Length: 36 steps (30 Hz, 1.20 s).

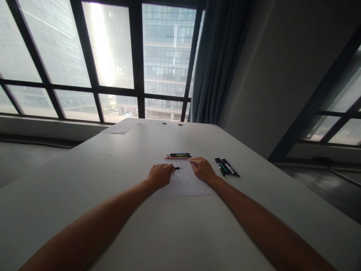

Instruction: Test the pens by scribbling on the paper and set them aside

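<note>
In the middle of the white table lies a sheet of white paper (183, 190) with faint marks on its upper part. My left hand (161, 175) rests on the sheet's left side, fingers closed around a dark pen (177, 168) whose tip points right, at the marks. My right hand (202, 168) lies on the upper right part of the paper, fingers stretched out to the left and holding nothing. Just beyond the paper, several pens (179, 154) lie crosswise, with an orange-pink pen (176, 158) nearest the sheet. The right hand's fingertips are close to its right end.
Right of my right hand, several dark pens (227, 167) lie side by side at a slant. Other papers (122, 127) lie at the table's far left edge. Two round dark discs (180, 124) are set at the far end, before a window and a blue curtain (211, 64).
</note>
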Each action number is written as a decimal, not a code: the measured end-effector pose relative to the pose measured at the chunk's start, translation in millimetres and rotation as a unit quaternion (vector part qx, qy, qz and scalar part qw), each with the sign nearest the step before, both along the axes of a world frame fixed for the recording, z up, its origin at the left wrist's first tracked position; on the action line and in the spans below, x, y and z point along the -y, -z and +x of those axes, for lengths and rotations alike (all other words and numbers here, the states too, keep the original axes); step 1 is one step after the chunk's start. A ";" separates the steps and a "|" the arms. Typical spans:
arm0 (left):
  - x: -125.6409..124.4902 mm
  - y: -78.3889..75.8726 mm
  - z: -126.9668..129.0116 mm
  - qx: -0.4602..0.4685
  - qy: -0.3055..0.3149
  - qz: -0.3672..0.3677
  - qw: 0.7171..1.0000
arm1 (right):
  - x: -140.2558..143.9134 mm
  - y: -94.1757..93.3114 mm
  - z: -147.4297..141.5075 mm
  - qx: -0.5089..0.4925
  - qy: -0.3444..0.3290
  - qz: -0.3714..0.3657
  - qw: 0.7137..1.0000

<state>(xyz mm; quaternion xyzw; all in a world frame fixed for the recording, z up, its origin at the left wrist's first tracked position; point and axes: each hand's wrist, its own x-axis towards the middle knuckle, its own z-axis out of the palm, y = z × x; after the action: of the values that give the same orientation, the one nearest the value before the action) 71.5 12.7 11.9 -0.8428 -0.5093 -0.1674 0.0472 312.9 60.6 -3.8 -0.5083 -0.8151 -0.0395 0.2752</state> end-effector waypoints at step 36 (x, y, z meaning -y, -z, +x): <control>-1.1 0.3 0.1 -0.010 0.000 -0.003 1.000 | 16.5 -9.5 -8.6 -0.078 -0.136 0.058 0.986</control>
<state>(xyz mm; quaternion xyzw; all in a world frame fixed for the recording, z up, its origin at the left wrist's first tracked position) 71.6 13.8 11.7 -0.8445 -0.5094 -0.1574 0.0496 304.3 44.1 5.7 -0.3774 -0.8491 -0.0090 0.3695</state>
